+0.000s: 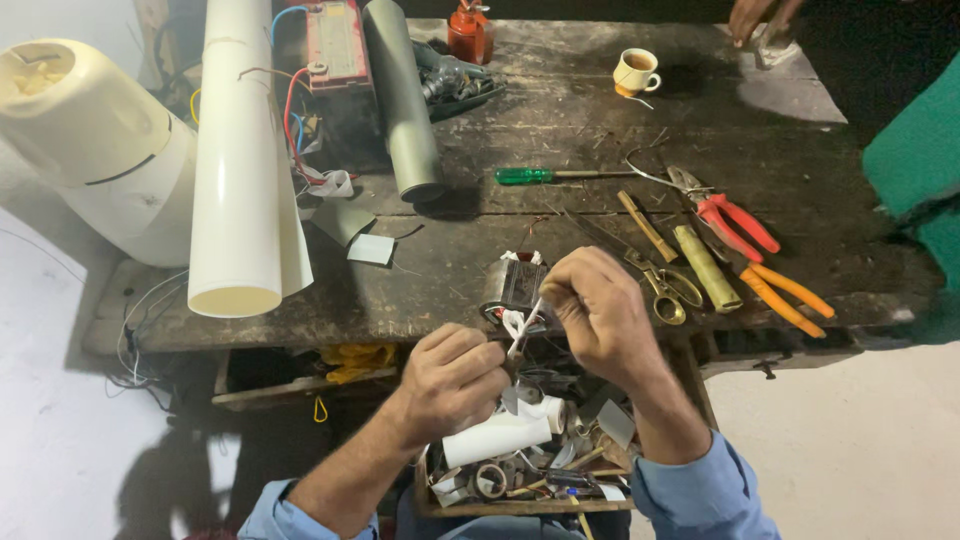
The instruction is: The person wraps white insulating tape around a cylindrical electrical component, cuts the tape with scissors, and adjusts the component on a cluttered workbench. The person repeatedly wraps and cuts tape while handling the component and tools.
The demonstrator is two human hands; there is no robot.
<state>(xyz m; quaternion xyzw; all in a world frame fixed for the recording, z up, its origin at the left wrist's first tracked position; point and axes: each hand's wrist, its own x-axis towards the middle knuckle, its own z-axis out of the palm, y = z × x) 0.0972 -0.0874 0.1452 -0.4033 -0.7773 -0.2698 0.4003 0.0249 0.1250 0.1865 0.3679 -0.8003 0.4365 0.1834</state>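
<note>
Two hands work above an open drawer of scrap parts at the bench front edge. Left hand: fingers closed, pinching the lower end of a thin white strip. Right hand: fingers pressed together on the strip's upper end. Strip position: held between both hands, over the drawer. Nearby on bench: green screwdriver, red-handled pliers, orange-handled pliers, scissors, cup, white pipe.

The scene is lit evenly from above. Soft shadows are cast onto the pale floor at lower left. Edges are bowed by wide-angle distortion; the upper right corner is left dim.
</note>
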